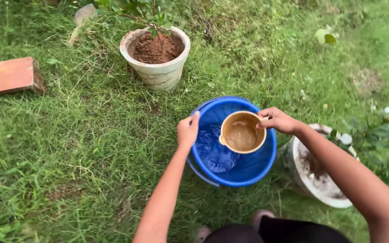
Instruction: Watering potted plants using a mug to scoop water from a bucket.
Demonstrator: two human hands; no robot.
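Grass [59, 148] covered the whole ground, rough and tufted, and on it stood a blue bucket [248, 168] with water in the bottom. The left hand [188, 130] was clamped on the bucket's near-left rim, fingers curled over the edge so their tips were hidden inside. The right hand [279, 120] was closed on the handle of a tan mug [242, 132] held over the bucket's mouth; the handle itself was buried under the fingers. Muddy brown water filled the mug, so its bottom could not be seen.

Behind stood a pale flowerpot [156, 74] packed with reddish soil, its plant cut off by the top edge. A second pale pot [300, 173] sat just beside the bucket on the right, partly masked by the right forearm and by a white-flowered shrub [383, 139]. A red brick [7, 75] ran off the left edge. A stone-like shape near the top left was too blurred to name.
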